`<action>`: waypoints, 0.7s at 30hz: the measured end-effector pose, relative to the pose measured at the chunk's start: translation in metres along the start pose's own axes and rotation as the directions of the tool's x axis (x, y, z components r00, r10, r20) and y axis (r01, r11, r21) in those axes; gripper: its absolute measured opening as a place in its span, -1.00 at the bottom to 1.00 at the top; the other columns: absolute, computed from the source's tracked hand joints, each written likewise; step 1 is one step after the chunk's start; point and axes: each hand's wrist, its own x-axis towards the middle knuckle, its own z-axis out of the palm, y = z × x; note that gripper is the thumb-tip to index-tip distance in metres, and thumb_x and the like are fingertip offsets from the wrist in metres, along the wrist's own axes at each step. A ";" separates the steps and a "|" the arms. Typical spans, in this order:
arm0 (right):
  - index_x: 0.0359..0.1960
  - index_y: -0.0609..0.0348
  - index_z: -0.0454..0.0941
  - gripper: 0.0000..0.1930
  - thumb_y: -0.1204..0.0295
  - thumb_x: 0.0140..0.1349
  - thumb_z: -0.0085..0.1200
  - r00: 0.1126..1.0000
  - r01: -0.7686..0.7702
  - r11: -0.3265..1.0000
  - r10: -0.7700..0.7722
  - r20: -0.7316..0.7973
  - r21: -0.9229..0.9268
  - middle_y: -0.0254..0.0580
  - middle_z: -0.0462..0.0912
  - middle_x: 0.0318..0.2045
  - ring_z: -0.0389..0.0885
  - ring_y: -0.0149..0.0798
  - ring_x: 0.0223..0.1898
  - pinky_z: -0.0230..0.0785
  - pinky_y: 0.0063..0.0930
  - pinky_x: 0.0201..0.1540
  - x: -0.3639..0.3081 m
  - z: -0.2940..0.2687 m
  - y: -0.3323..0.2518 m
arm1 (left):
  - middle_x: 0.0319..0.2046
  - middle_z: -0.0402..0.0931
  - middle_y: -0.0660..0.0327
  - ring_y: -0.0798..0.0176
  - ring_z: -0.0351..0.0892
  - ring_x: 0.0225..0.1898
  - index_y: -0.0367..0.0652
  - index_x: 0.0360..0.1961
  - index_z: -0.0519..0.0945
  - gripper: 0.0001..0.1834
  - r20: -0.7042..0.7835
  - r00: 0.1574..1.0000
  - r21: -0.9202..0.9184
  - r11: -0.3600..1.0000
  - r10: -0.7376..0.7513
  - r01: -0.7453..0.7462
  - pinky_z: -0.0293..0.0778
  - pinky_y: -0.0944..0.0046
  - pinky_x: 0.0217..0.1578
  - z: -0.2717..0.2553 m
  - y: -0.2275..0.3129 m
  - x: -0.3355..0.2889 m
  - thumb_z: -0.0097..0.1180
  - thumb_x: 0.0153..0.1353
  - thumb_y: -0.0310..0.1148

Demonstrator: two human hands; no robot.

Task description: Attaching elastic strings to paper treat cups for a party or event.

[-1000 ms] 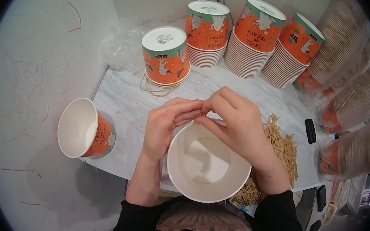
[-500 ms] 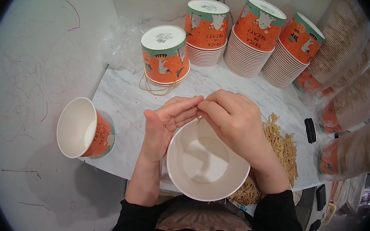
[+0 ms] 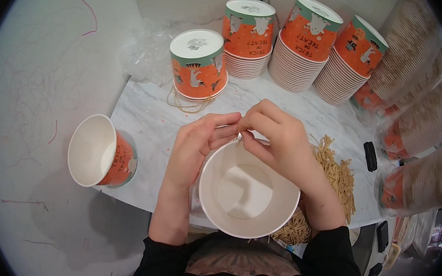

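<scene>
In front of me stands a paper bucket (image 3: 247,224) with its mouth up, white inside. A thin piece of tan cord (image 3: 239,141) shows at its far rim. Above that rim my right hand (image 3: 279,138) is closed, thumb and fingers pinching at the cord, which is mostly hidden by the fingers. My left hand (image 3: 197,141) is beside the bucket's left wall, fingers stretched out and tips meeting the right fingertips; its thumb is out of sight. Near my right forearm lies a heap of tan paper cords (image 3: 338,180), with another bunch (image 3: 293,229) beside the bucket.
Another orange bucket (image 3: 124,161) stands at the table's left edge. Behind are an upside-down bucket (image 3: 197,78) with cord handles and several inverted stacks (image 3: 298,66). Bagged stacks (image 3: 417,176) line the right, near a black object (image 3: 370,156). Clear plastic (image 3: 152,50) lies back left.
My left hand has turned over, its thumb tucking out of sight and its fingers lowering toward the rim. My right hand has shifted slightly, its fingers still pinched. The bucket has barely moved.
</scene>
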 end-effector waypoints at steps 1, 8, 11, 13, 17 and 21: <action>-0.35 0.21 0.54 -0.82 0.57 0.00 0.26 1.000 0.001 1.000 -0.001 0.000 0.001 -0.23 0.54 -0.36 0.64 -0.18 -0.36 0.50 -0.36 -0.32 0.000 0.001 0.002 | 0.06 0.52 0.06 0.05 0.49 0.24 -0.55 0.22 0.44 -0.35 -0.039 0.999 0.095 0.995 -0.005 0.009 0.44 0.15 0.23 0.000 0.002 0.002 -0.12 0.50 -0.04; -0.31 0.27 0.59 -0.88 0.61 0.11 0.25 0.993 -0.118 0.927 0.102 0.063 0.355 -0.19 0.58 -0.36 0.63 -0.30 -0.34 0.51 -0.47 -0.25 0.004 0.000 0.009 | -0.03 0.54 0.17 0.43 0.55 -0.10 -0.31 0.01 0.63 -0.74 0.022 0.931 0.833 0.508 0.366 -0.220 0.46 0.38 -0.03 -0.006 -0.005 0.005 0.13 0.41 -0.37; -0.31 0.27 0.61 -0.88 0.60 0.11 0.25 0.993 -0.112 0.915 0.093 0.069 0.386 -0.21 0.60 -0.36 0.62 -0.32 -0.34 0.50 -0.48 -0.24 0.005 -0.001 0.009 | -0.04 0.54 0.21 0.48 0.52 -0.11 -0.30 -0.03 0.62 -0.76 -0.024 0.975 0.510 0.842 0.219 -0.176 0.43 0.41 -0.08 0.000 -0.005 0.007 0.15 0.41 -0.36; -0.32 0.27 0.61 -0.89 0.60 0.11 0.26 0.995 -0.094 0.916 0.072 0.070 0.390 -0.21 0.61 -0.36 0.62 -0.33 -0.34 0.49 -0.49 -0.23 0.005 -0.002 0.009 | -0.06 0.55 0.23 0.49 0.52 -0.12 -0.29 -0.03 0.61 -0.77 -0.050 0.992 0.412 0.907 0.120 -0.089 0.44 0.42 -0.09 0.002 0.000 0.007 0.16 0.40 -0.37; -0.35 0.27 0.61 -0.90 0.60 0.09 0.25 0.994 -0.090 0.913 0.057 0.093 0.397 -0.22 0.62 -0.38 0.62 -0.33 -0.33 0.49 -0.47 -0.23 0.005 -0.005 0.006 | -0.17 0.61 0.29 0.52 0.53 -0.18 -0.28 -0.01 0.58 -0.77 0.018 0.996 0.321 0.943 0.086 -0.087 0.45 0.45 -0.13 -0.003 0.000 0.008 0.17 0.39 -0.39; -0.36 0.27 0.60 -0.90 0.60 0.07 0.24 0.994 -0.073 0.909 0.033 0.103 0.410 -0.23 0.61 -0.39 0.62 -0.31 -0.32 0.48 -0.45 -0.23 0.005 -0.003 0.009 | -0.25 0.62 0.31 0.53 0.53 -0.24 -0.32 -0.07 0.58 -0.78 -0.002 0.994 0.316 0.944 0.106 -0.100 0.46 0.47 -0.17 -0.005 -0.002 0.005 0.20 0.38 -0.39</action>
